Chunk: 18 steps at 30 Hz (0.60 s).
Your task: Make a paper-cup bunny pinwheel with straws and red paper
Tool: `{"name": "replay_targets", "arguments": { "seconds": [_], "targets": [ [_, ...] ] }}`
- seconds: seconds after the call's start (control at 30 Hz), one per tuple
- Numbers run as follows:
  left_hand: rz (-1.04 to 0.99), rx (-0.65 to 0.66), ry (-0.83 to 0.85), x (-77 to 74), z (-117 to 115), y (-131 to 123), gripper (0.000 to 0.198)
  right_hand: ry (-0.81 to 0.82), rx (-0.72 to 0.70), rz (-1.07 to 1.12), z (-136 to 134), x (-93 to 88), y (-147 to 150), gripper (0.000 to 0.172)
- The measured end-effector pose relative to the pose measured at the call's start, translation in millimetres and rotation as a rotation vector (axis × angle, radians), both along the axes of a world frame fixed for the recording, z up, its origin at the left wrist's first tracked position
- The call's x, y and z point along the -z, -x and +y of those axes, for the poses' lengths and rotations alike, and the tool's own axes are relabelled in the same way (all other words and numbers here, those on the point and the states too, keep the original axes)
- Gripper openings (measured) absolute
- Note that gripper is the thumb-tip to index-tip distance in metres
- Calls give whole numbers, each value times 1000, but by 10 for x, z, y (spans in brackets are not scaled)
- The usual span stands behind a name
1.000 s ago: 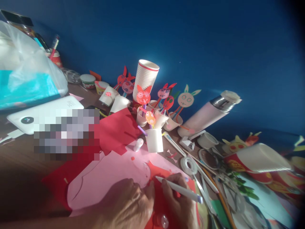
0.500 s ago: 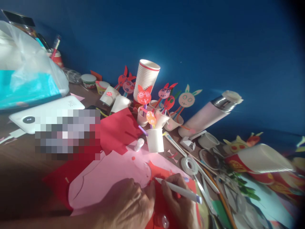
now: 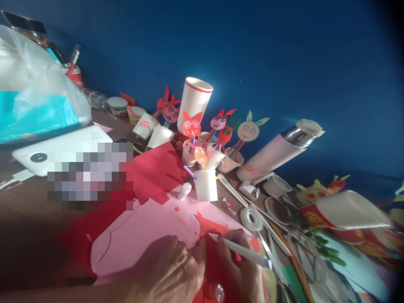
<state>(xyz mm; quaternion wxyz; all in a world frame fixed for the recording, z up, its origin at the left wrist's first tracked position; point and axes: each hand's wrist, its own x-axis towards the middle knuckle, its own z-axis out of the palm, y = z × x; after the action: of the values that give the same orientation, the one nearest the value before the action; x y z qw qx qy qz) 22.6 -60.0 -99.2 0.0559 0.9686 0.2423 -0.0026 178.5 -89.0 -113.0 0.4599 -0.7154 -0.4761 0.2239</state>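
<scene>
My right hand (image 3: 238, 261) grips a white marker (image 3: 244, 250) with a purplish end cap, its tip at the red paper (image 3: 213, 269). My left hand (image 3: 178, 267) rests on the papers with its thumb pressed on the red sheet's left side; its other fingers are curled and partly hidden beneath. Pink paper (image 3: 139, 235) with a curved pencil line lies under and left of this hand. Between my wrists sits a small clear round object (image 3: 219, 292). Ahead stands a white paper cup (image 3: 205, 187) holding an orange paper face (image 3: 200, 155) on a stick.
Several cups with paper animal faces stand behind, near a stack of paper cups (image 3: 195, 101). Rightward are a thermos (image 3: 274, 151), a tape roll (image 3: 251, 217), scissors (image 3: 273, 256) and a tipped cup stack (image 3: 350, 210). A white power bank (image 3: 72, 145) and plastic bag (image 3: 41, 92) are left.
The marker and my right hand have shifted slightly to the right over the red paper. My left hand stays in place.
</scene>
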Motion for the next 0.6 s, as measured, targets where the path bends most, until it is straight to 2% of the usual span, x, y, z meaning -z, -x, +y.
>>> {"name": "replay_targets", "arguments": {
  "seconds": [0.2, 0.33, 0.6],
  "targets": [
    [2, 2, -4, -11, 0, 1, 19, -15, -13, -12, 11, -16, 8, 18],
    [-31, -7, -1, -2, -10, 0, 24, -17, -29, -41, 2, 6, 6, 19],
    [-184, -75, 5, 107, -35, 94, 25, -23, -26, -15, -12, 72, -46, 21]
  ]
}}
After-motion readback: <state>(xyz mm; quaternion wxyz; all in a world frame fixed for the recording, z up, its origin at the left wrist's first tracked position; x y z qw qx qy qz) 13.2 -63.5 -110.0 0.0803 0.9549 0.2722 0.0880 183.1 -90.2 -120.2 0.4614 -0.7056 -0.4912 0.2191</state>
